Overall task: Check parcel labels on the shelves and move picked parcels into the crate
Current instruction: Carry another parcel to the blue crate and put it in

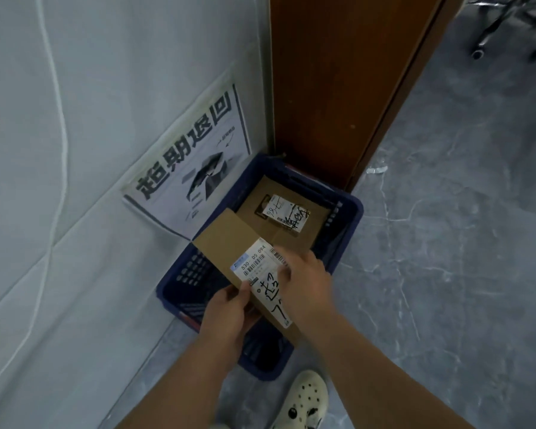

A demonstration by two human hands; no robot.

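Note:
A dark blue plastic crate (347,212) stands on the floor against the wall. Inside it lies a brown cardboard parcel (260,209) with a white label marked in black pen. Above the crate's near half I hold a second brown cardboard parcel (226,239), long and tilted, its white barcode label (254,264) facing up with black handwriting. My left hand (226,311) grips its near left edge, thumb on the label. My right hand (307,283) grips its right side, fingers curled over the label.
A white poster (192,162) with large black characters hangs on the grey wall left of the crate. A brown wooden door frame (338,88) rises behind it. Grey marbled floor spreads right; chair casters (508,32) show at top right. My white clog (304,400) is at the bottom.

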